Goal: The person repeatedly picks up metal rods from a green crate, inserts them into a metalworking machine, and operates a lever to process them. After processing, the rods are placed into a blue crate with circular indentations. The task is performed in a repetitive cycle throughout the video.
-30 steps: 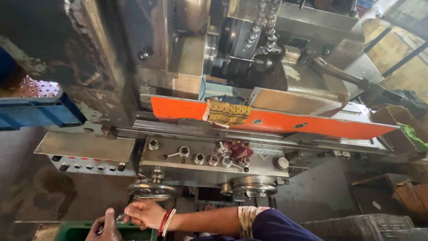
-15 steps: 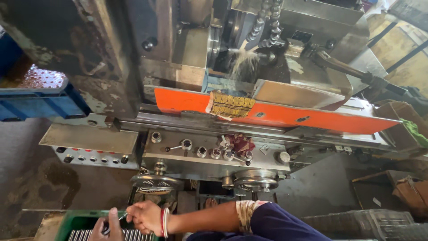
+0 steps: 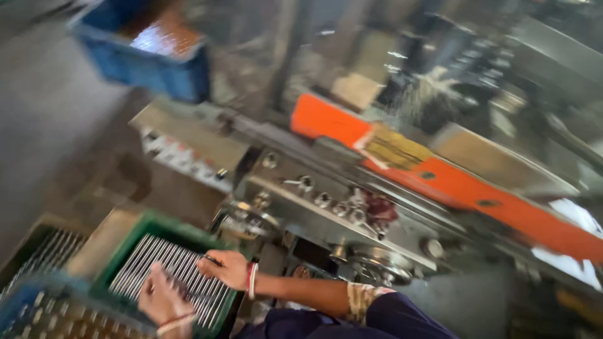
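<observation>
A green crate at the lower left holds several thin metal rods lying side by side. My right hand reaches over the crate's near edge, its fingers pinched on the end of one thin dark rod. My left hand rests on the rods just below it; blur hides its fingers. Both wrists wear bangles.
A grey machine with knobs, handwheels and a long orange guard stands behind the crate. A blue crate sits at the upper left. More rod-filled crates lie at the far left. The whole view is blurred.
The view has swung left and down and tilted. The green crate of rods is now in full view, and both hands have moved onto it.
</observation>
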